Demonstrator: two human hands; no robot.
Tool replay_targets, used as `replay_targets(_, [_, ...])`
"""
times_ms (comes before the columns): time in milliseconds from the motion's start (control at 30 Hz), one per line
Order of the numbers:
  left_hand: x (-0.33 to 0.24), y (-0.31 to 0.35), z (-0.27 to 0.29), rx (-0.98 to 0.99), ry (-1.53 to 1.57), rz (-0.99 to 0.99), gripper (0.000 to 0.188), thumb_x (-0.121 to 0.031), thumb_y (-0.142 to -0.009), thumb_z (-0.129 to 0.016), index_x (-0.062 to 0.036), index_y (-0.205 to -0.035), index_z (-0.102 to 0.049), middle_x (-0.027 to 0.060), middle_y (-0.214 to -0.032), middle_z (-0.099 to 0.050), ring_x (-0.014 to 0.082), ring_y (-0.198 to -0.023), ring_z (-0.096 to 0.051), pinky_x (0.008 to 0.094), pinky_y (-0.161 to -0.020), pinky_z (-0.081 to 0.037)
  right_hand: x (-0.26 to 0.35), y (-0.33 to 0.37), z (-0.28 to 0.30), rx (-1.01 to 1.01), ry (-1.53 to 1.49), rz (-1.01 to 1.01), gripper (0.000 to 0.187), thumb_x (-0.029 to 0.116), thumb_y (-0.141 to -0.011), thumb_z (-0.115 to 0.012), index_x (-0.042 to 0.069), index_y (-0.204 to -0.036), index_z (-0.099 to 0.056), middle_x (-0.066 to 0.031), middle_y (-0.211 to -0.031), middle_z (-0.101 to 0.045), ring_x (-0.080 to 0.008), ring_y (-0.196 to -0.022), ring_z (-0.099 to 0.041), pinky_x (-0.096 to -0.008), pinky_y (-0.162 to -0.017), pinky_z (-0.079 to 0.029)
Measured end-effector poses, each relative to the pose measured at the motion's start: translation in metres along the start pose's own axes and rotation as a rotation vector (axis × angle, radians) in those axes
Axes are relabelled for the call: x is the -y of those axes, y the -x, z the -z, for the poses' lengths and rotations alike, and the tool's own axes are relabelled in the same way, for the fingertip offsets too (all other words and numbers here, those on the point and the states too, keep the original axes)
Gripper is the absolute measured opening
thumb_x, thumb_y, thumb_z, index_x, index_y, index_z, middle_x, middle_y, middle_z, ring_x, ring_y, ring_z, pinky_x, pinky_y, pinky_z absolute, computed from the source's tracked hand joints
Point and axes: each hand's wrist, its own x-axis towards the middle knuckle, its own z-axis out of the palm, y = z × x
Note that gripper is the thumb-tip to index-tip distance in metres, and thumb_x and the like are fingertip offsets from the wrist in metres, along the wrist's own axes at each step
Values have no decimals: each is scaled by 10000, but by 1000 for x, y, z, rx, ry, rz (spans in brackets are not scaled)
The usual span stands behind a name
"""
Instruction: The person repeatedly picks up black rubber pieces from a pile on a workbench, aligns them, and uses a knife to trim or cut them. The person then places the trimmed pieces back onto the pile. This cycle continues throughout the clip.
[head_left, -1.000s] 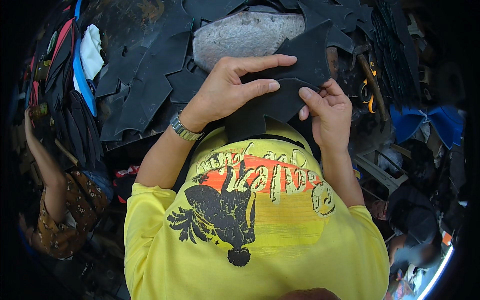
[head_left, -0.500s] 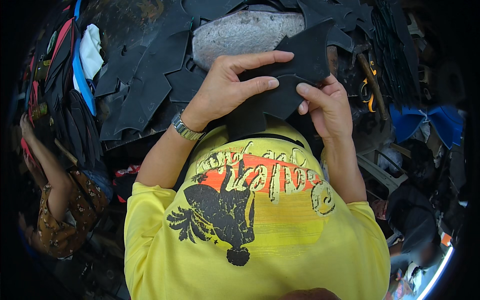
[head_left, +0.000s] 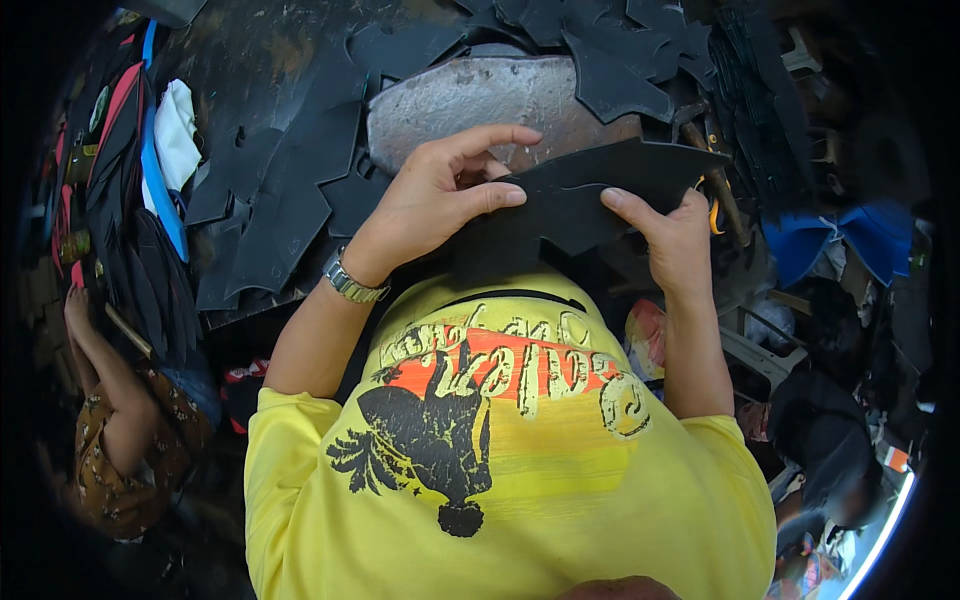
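A worn, dark desk (head_left: 265, 50) with brownish, mottled patches stands in a crowded, dimly lit workroom. Off its right edge, toward the near corner, a pale furniture frame (head_left: 745, 350) sits amid clutter, with a clear plastic bag (head_left: 771, 318) and a blue folded sheet (head_left: 840, 243) close by. Behind that corner, a person in dark clothing (head_left: 825, 435) appears near a glowing white strip light (head_left: 890, 533). Beyond the near left corner, a person in a brown floral top (head_left: 125, 460) works in shadow, the floor there too dark to make out.
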Motion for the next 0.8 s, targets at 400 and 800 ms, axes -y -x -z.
replay_targets(400, [-26,-31,-27,58,-389,-286,405,50,-900,-713,-80,-1283,-702,63,-1166,-760,134,-973,-715,273,-852,-565,47,17,34,-480,983,1009,1287,188,-705,-938,95,-1652,-72,-223,-1649,-289,-410,-1543,-244,-555,-1256,-126])
replay_targets(800, [-26,-67,-42,277,-620,-331,322,-20,-885,-729,-81,-1201,-714,117,-1125,-761,284,-988,-756,351,-848,-587,15,12,54,191,1118,241,481,91,-797,-802,34,-1260,-680,-122,-1151,-711,-280,-1136,-657,-423,-1153,-373])
